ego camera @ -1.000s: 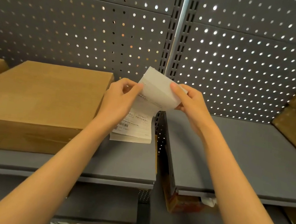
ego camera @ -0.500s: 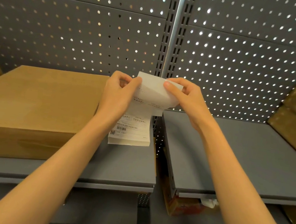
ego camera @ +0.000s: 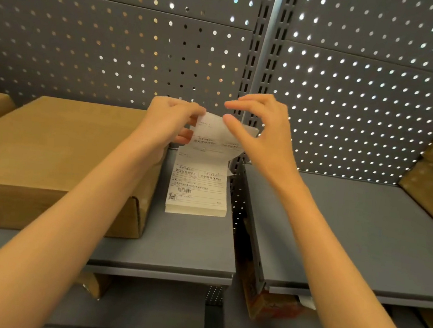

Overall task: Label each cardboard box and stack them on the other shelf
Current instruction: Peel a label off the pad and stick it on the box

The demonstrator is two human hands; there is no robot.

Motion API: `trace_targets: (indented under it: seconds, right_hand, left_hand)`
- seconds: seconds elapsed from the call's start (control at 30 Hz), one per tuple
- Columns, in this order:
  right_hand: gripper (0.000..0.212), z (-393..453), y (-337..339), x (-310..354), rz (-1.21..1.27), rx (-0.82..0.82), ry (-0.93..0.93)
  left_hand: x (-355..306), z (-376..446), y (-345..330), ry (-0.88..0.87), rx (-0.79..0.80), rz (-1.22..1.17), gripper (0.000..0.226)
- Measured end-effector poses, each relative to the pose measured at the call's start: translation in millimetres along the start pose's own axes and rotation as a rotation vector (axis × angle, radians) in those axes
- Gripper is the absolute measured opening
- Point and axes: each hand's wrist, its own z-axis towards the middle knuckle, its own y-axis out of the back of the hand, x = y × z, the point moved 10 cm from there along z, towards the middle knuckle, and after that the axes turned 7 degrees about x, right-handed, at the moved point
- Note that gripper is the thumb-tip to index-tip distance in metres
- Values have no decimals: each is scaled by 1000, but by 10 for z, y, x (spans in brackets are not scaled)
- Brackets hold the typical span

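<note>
We peel a label (ego camera: pixel 213 138) beside the cardboard box (ego camera: pixel 55 148).
Just right of that cardboard box lies the label stack (ego camera: pixel 197 189); farther back our left hand (ego camera: pixel 169 119) pinches the label's corner and our right hand (ego camera: pixel 263 137) holds its other side. It looks thin, limp and probably sticky, so it is best held by the corners.

label stack (ego camera: pixel 198 186) | Chinese print, "01", barcode, QR code

Two hands (ego camera: pixel 167 123) (ego camera: pixel 264 134), one label stack (ego camera: pixel 196 198), one large box (ego camera: pixel 47 141), two upper shelves (ego camera: pixel 185 245) (ego camera: pixel 343 235)
</note>
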Motion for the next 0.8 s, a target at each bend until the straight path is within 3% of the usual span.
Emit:
trace_targets:
  seconds: [0.23, 0.8]
  right_hand:
    - [24, 43, -270, 131, -85, 150, 41]
    - [20, 76, -246, 156, -121, 98, 66]
  left_hand:
    - [29, 42, -14, 18, 33, -25, 17]
    - [91, 105, -21, 78, 66, -100, 15]
